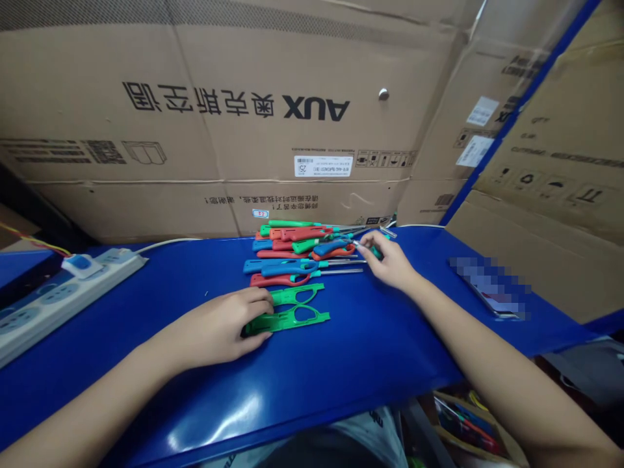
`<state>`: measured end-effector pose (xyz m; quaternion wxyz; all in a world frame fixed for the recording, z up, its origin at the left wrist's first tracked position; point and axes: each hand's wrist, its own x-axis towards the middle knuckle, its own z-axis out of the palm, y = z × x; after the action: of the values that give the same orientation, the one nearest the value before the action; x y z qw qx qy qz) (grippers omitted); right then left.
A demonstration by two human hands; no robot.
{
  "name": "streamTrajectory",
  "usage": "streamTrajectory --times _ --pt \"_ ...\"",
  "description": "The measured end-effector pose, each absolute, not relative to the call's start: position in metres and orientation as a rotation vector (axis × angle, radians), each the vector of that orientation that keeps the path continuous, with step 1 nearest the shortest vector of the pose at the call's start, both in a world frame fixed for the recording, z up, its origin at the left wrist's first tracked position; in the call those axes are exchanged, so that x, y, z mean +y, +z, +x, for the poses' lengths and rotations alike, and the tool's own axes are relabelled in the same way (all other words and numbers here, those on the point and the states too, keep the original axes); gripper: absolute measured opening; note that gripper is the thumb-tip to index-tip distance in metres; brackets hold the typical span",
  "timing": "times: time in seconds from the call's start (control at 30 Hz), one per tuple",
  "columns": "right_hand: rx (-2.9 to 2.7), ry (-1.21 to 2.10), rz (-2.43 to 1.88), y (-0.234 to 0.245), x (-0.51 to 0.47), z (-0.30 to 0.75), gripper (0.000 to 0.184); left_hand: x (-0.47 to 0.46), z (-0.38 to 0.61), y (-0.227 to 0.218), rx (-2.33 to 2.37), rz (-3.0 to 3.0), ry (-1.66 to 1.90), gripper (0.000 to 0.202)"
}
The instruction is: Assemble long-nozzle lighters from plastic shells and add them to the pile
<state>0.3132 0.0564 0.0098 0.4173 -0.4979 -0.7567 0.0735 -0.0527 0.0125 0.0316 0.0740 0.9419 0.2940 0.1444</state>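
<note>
My left hand (234,322) curls around the left ends of two green plastic lighter shell halves (305,316), which lie side by side on the blue tabletop with their trigger loops showing. Its fingers hide the rest of them. At the right end of a pile of long-nosed lighters (287,266), my right hand (387,260) is closed in a pinch. Something small and silvery shows at its fingertips, and a teal bit is visible below the fingers; what it grips is mostly hidden. A blue lighter (334,246) on top of the pile ends right at these fingertips.
A white power strip (63,292) with a plug in it lies at the left. Cardboard panels (219,156) stand behind the blue table (195,403) and at its right. A phone (487,289), partly blurred, rests at the right. Below the edge is a box (472,422) with colourful pieces.
</note>
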Motion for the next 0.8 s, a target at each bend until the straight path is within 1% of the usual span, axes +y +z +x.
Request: streamTrajectory --times 0.07,0.1,0.17,0.23,0.3,0.6,0.7,0.8 --pt "-2.024 0.225 -1.180 0.009 0.049 0.304 0.014 0.012 -0.050 0.030 0.907 2.821 0.342 0.027" --pt "-2.072 0.241 -1.153 0.008 0.047 0.301 0.013 0.012 -0.048 0.029 0.950 2.805 0.387 0.035" --pt "-2.131 0.277 -1.122 0.006 0.043 0.296 0.012 0.011 -0.042 0.023 1.068 2.730 0.665 0.050" --pt "-2.174 0.314 -1.102 0.004 0.042 0.292 0.012 0.010 -0.035 0.017 1.137 2.634 0.891 0.057" --pt "-2.203 0.341 -1.091 0.002 0.041 0.288 0.013 0.009 -0.029 0.010 1.145 2.580 0.955 0.056" --pt "-2.277 0.369 -1.060 0.001 0.037 0.275 0.015 0.013 -0.022 -0.007 1.049 2.527 0.926 0.052" --pt "-2.304 0.370 -1.023 0.003 0.034 0.273 0.014 0.014 -0.023 -0.008 1.027 2.513 0.951 0.046" --pt "-2.350 0.349 -0.990 0.005 0.033 0.272 0.012 0.014 -0.023 -0.007 0.967 2.493 0.965 0.035"
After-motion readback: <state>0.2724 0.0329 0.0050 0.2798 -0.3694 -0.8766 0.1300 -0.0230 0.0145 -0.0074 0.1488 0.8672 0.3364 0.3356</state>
